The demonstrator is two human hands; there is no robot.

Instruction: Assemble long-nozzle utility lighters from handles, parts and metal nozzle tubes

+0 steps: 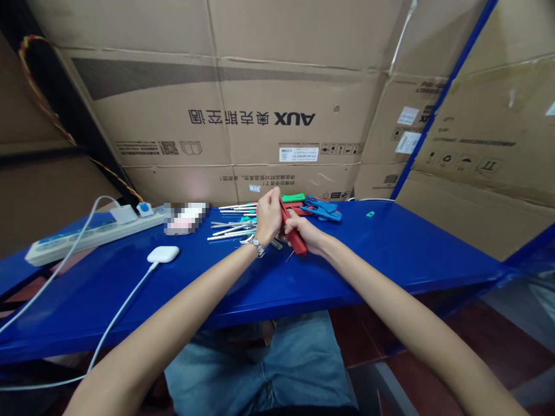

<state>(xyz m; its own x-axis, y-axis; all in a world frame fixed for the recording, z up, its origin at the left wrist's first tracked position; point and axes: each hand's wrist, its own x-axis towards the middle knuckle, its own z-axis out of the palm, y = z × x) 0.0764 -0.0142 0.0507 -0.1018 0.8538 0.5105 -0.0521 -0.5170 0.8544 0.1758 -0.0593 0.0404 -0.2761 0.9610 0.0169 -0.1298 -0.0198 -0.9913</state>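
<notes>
My right hand [306, 231] is wrapped round a red tool handle [295, 238], held tilted above the blue shelf [390, 248]. My left hand [267, 216], a watch on its wrist, is pinched at the handle's upper end; whatever its fingertips grip is too small to make out. Just behind the hands lie several thin metal rods [229, 228] in a loose pile, along with green [293, 197], red and blue [323, 209] plastic handles.
A white power strip [82, 234] with plugs lies at the left. A white earbud case [163, 254] on a cable sits before it. A small green piece [370, 214] rests to the right. Big cardboard boxes [260, 115] wall off the back. A blue upright [437, 104] rises at right.
</notes>
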